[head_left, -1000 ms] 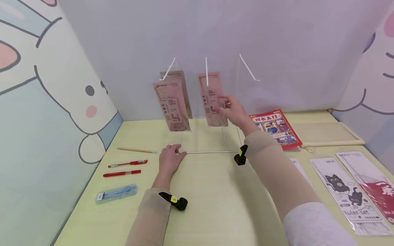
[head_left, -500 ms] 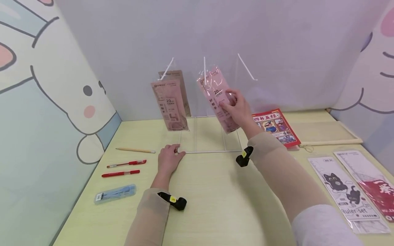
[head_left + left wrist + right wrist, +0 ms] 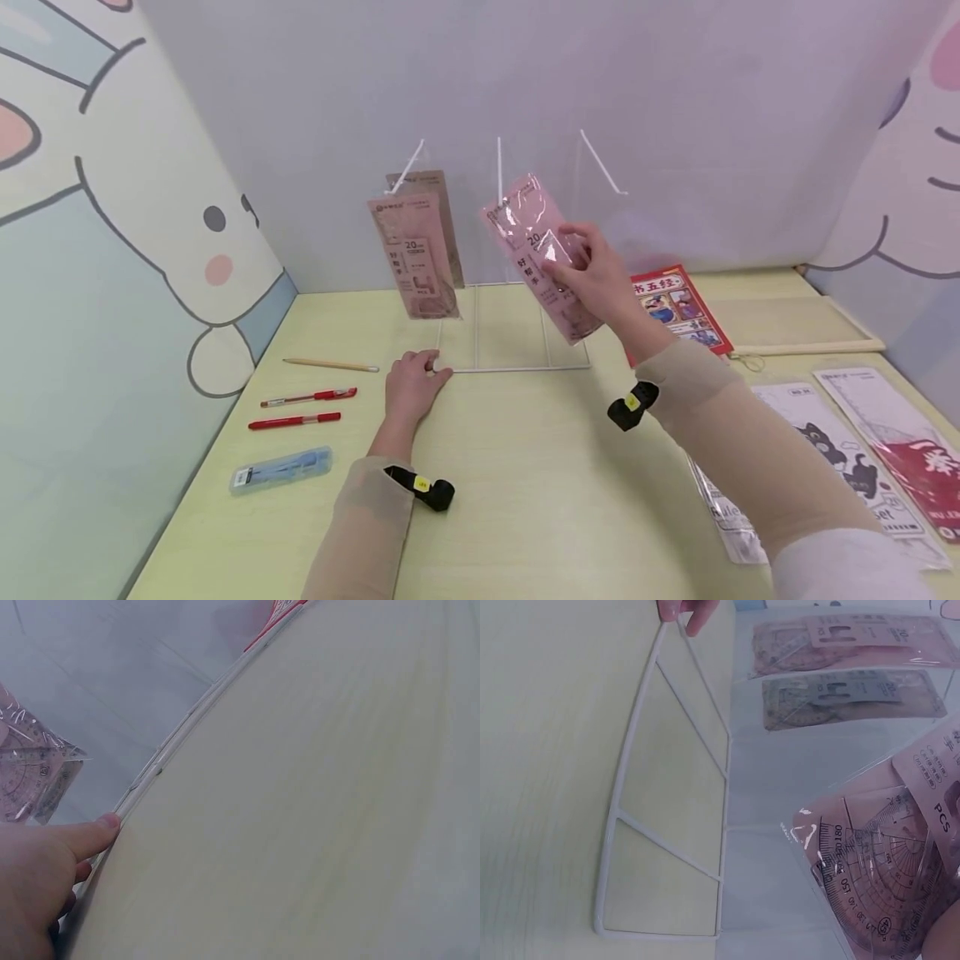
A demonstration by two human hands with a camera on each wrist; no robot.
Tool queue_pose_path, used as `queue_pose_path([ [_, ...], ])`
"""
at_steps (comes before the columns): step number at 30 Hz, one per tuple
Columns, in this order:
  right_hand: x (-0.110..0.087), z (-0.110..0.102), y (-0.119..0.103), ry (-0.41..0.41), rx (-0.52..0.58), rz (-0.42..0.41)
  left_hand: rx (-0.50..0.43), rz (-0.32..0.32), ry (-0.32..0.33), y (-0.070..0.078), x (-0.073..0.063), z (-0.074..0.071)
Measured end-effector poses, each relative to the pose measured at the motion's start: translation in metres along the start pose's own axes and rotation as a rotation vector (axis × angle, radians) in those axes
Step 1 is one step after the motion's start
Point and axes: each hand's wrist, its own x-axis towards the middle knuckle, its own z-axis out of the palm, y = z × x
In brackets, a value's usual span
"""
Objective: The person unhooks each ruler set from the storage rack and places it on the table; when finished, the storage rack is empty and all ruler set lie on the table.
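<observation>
My right hand (image 3: 592,279) pinches a pink ruler-set packet (image 3: 534,242) by its right side. The packet is tilted, its top edge overlapping the tip of the middle hook in the head view. Through its clear film a protractor (image 3: 874,874) shows in the right wrist view. My left hand (image 3: 411,385) grips the front left corner of the white wire display rack (image 3: 517,369), thumb on the base wire in the left wrist view. On the rack's left hook (image 3: 407,167) hang a pink packet (image 3: 416,258) and a brownish one (image 3: 448,217) behind it.
A pencil (image 3: 330,364), two red pens (image 3: 294,421) and a blue case (image 3: 281,469) lie left. At right are a red book (image 3: 678,308), a beige mesh pouch (image 3: 795,323) and several ruler sets (image 3: 900,442). The rack's right hook (image 3: 602,162) holds nothing.
My right hand has tilted the pink packet and drawn it toward me and to the right from the middle hook. The left hand stays on the rack's corner.
</observation>
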Motion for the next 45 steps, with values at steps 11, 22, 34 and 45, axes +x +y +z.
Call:
queue_pose_path([
  [11,-0.023,-0.009,-0.013,-0.01,-0.006,-0.013,-0.03,0.013,0.003,0.001,0.0,0.0],
  [22,-0.05,-0.017,-0.017,-0.041,-0.005,-0.052,-0.017,0.004,0.001,0.0,-0.002,-0.004],
  [34,-0.068,-0.023,-0.012,-0.134,0.12,-0.17,-0.025,0.003,-0.017,-0.001,-0.003,-0.004],
  [45,-0.087,-0.038,0.039,-0.335,0.028,0.002,-0.035,0.011,-0.013,0.0,-0.004,-0.004],
])
